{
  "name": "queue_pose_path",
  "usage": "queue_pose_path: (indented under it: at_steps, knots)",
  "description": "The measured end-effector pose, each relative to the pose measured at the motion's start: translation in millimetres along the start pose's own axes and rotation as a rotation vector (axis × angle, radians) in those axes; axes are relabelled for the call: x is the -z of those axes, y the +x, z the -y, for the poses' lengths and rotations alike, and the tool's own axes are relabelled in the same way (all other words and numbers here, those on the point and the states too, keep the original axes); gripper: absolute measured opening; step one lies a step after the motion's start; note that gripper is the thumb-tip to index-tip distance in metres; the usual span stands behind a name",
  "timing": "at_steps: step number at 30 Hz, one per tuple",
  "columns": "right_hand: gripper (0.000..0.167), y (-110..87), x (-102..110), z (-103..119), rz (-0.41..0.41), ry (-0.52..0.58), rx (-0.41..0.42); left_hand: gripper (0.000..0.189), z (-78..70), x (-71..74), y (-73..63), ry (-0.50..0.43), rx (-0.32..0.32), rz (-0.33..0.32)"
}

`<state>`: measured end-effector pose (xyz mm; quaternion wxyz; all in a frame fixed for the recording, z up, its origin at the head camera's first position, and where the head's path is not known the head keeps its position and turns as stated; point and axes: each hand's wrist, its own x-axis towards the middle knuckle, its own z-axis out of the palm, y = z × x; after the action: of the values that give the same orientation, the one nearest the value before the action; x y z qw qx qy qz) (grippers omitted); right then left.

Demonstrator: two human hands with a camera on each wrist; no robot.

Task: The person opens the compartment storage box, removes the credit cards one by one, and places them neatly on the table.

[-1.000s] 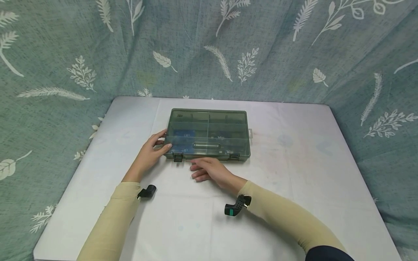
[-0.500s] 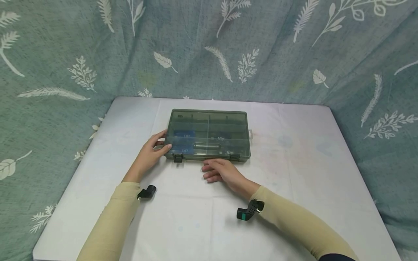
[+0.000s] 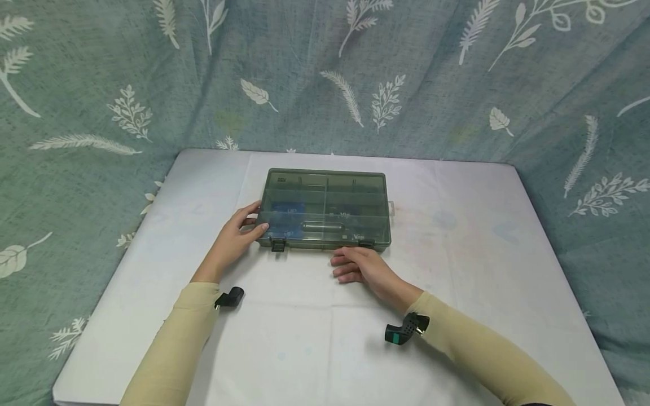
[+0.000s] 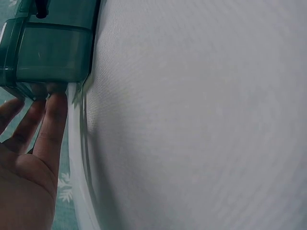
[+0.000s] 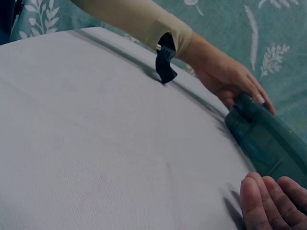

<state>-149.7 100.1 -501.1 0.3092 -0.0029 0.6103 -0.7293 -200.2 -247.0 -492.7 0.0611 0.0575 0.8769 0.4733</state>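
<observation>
A flat green see-through plastic compartment box (image 3: 325,194) with a lid on top lies on the table, with blue pieces showing through it at the left. My left hand (image 3: 231,243) rests against its left side, fingertips on the side wall and thumb at the front left corner. In the left wrist view the extended fingers (image 4: 50,136) touch the box wall. My right hand (image 3: 368,268) is at the front edge by the right latch (image 3: 367,243), its fingers loosely bent and holding nothing. The left latch (image 3: 277,246) sticks out at the front.
A white cloth covers the table (image 3: 472,254). Patterned green-blue curtains (image 3: 304,73) hang behind and at both sides. A clear tab (image 3: 391,208) projects from the box's right side. Black wrist cameras (image 3: 406,329) sit on both sleeves.
My right hand has slid to the right along the front of the box, from near the left latch to the right latch. The left hand and the box have stayed put.
</observation>
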Motion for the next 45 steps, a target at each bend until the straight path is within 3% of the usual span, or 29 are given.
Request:
queue_pose_path:
  at_steps: [17, 30, 45]
  knots:
    - [0.057, -9.4, 18.2, 3.8, -0.042, 0.035, -0.077, 0.074, 2.2, -2.6, 1.3, 0.001, 0.010, 0.000]
    - [0.071, -13.0, 22.5, 6.2, -0.036, 0.082, -0.076, 0.074, 3.1, -3.3, 1.3, -0.005, 0.008, -0.002]
    - [0.054, -11.0, 20.8, 5.9, -0.031, 0.134, -0.073, 0.075, 0.3, -2.1, -0.2, 0.003, 0.017, 0.000]
